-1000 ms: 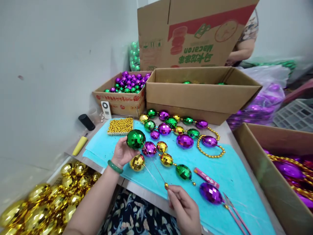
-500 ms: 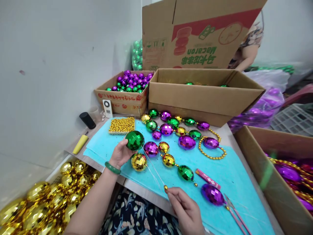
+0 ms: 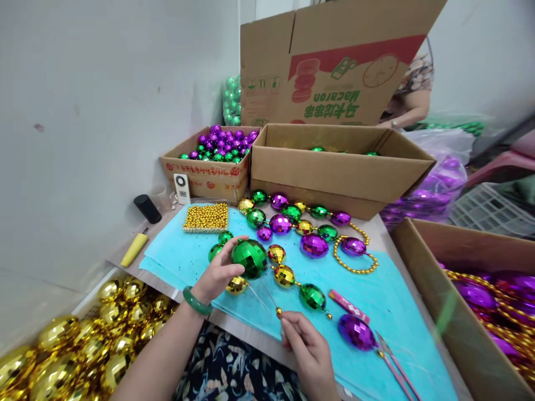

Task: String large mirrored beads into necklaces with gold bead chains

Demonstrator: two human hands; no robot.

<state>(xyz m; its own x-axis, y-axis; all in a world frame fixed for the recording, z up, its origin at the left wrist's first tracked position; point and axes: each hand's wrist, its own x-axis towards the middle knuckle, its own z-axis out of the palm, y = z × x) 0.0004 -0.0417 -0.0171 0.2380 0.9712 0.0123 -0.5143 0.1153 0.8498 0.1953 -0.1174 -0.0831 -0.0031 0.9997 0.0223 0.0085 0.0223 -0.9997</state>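
My left hand (image 3: 220, 274), with a green bangle on the wrist, is closed around the side of a big faceted green ball (image 3: 249, 259). A thin clear line runs from that ball down to a small gold bead (image 3: 278, 312), which my right hand (image 3: 304, 344) pinches between thumb and fingertips. Under and beside the green ball lie a gold faceted ball (image 3: 236, 285) and smaller green balls (image 3: 225, 237). Close by on the blue sheet (image 3: 259, 320) is a strand with a gold ball (image 3: 285, 275) and a green ball (image 3: 312, 297). The purple ball (image 3: 357, 332) lies right of my right hand.
Pink-handled scissors (image 3: 395, 362) and a pink packet (image 3: 349, 306) lie on the right. A tray of gold beads (image 3: 206, 217) and a yellow-handled tool (image 3: 134, 249) are left. Cardboard boxes (image 3: 334, 172) stand behind; a person's arm (image 3: 412, 108) shows beyond.
My left hand has moved the green ball right and down toward my right hand, so the line between ball and bead is shorter. Small green balls now show behind the left hand.
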